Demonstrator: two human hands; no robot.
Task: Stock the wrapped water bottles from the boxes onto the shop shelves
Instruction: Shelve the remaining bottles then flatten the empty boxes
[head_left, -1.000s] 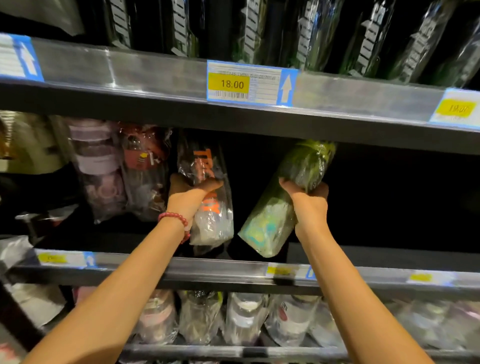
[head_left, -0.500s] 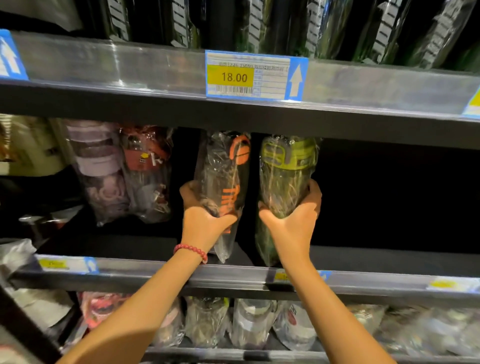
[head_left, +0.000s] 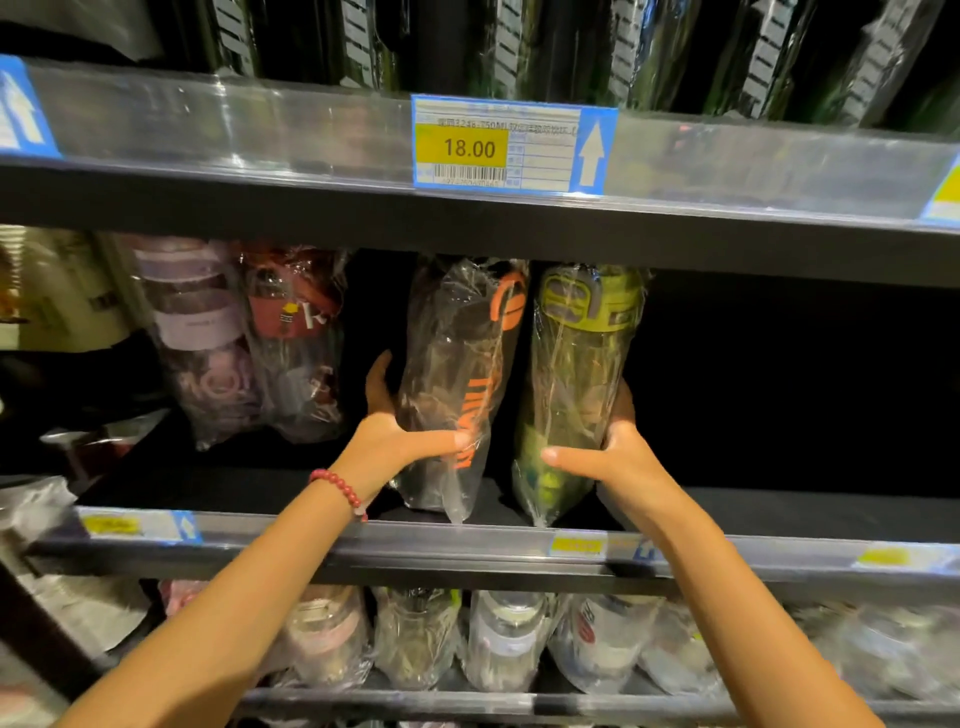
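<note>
My left hand (head_left: 387, 441) grips the plastic-wrapped black bottle with orange lettering (head_left: 457, 384), right hand (head_left: 605, 454) grips the wrapped green-lidded bottle (head_left: 576, 384), both upright on the dark middle shelf (head_left: 311, 483), side by side to face forward.

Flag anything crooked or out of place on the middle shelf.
Nothing badly off. The pink-lidded bottle and red-lidded bottle at the left lean slightly; the orange-print bottle and green bottle stand nearly upright, each gripped by a hand.
</note>
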